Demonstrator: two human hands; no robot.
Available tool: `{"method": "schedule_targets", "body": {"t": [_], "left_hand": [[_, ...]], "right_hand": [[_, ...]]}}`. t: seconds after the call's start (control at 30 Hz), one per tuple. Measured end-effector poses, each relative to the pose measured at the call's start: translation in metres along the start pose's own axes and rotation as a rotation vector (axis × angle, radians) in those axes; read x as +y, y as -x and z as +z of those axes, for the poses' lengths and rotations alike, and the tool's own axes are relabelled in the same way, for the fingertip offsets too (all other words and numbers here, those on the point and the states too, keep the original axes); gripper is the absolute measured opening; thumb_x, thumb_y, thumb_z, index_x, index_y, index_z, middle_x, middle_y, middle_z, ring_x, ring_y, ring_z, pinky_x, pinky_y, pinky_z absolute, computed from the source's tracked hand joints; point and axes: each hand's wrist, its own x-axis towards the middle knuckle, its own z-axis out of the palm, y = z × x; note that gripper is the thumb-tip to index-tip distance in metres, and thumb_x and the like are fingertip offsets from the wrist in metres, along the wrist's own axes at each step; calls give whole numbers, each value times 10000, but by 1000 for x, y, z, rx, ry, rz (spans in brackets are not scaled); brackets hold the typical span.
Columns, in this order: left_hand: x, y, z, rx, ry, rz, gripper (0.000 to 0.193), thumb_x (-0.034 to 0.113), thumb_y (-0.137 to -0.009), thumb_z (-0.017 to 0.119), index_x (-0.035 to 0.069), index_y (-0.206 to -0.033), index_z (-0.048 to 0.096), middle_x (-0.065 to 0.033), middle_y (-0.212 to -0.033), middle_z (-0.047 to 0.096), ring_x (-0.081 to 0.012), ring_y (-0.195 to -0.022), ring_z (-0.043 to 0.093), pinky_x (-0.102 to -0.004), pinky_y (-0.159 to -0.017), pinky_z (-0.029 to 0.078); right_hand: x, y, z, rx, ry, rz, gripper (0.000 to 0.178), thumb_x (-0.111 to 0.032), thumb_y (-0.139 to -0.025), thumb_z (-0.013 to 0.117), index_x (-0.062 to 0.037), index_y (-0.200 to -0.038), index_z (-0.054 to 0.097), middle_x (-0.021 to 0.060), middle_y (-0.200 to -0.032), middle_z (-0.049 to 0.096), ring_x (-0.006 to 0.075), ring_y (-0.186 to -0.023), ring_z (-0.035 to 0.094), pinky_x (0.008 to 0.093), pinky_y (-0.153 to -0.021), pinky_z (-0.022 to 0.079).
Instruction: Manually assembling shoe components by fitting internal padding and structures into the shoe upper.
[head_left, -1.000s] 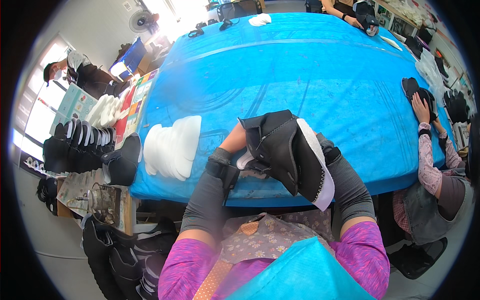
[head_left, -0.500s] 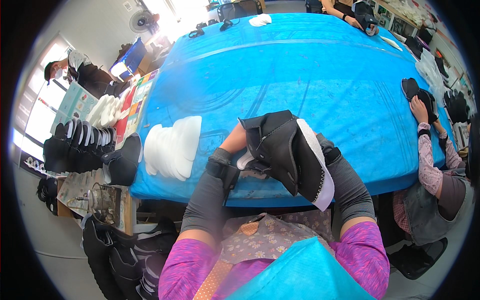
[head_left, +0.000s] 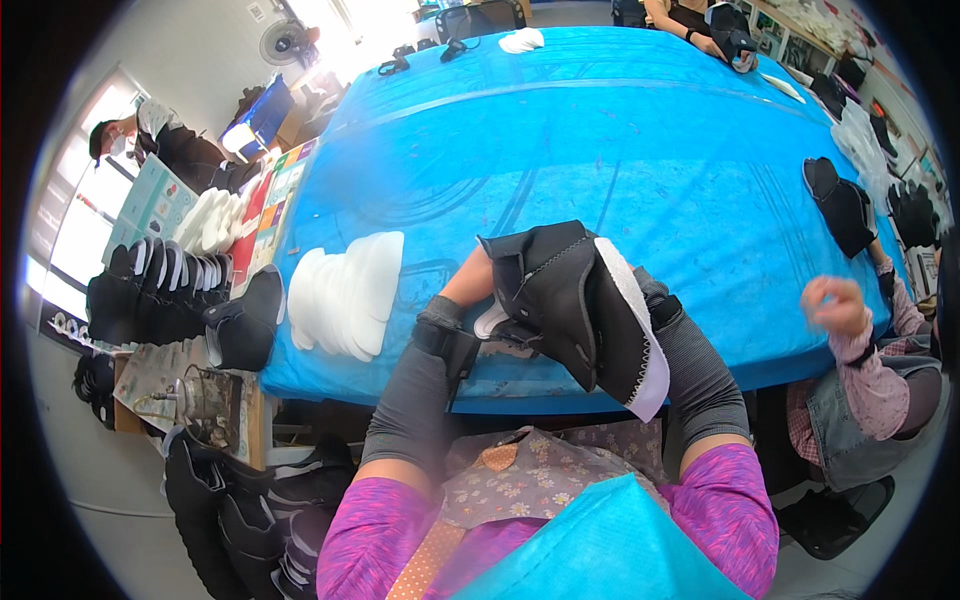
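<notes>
Main change: at mid-right of frame, a co-worker's blurred bare hand (head_left: pixel 838 305) is now off the black soft boot (head_left: pixel 838 205) there, raised near the edge of the blue plastic-covered table (head_left: pixel 600 130). Own work same as a sec ago: black fabric boot w/ white zigzag-stitched edge (head_left: pixel 555 295) stays at ctr, btwn both hands, so no visible progress. Left hand (head_left: pixel 470 280) is at its left side, fingers hidden; right hand mostly hidden behind it. Can't tell either grip.

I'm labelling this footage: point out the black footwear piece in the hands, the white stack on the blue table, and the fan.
Black footwear piece (head_left: pixel 560 303): head view, its dark side.
White stack (head_left: pixel 345 295): head view, its middle.
Fan (head_left: pixel 283 44): head view, its round grille.
</notes>
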Motion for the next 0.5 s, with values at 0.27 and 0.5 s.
{"method": "schedule_targets", "body": {"t": [0.27,0.5], "left_hand": [[2,1,-1,-5,-7,21,325,175,-915,568,35,-1206,599,-123,-1167,643,-216,-1078,593,-353,-913,458],[-13,0,0,-10,-165,104,352,157,-908,576,37,-1239,570,-136,-1212,618,-209,-1097,578,-350,-927,450]], "right_hand": [[-1,0,0,5,15,-13,258,-177,-898,597,-59,-1121,649,109,-1083,672,159,-942,626,349,-846,500],[5,-1,2,18,173,-185,259,-186,-898,599,-61,-1119,653,113,-1083,674,162,-942,629,353,-847,500]]}}
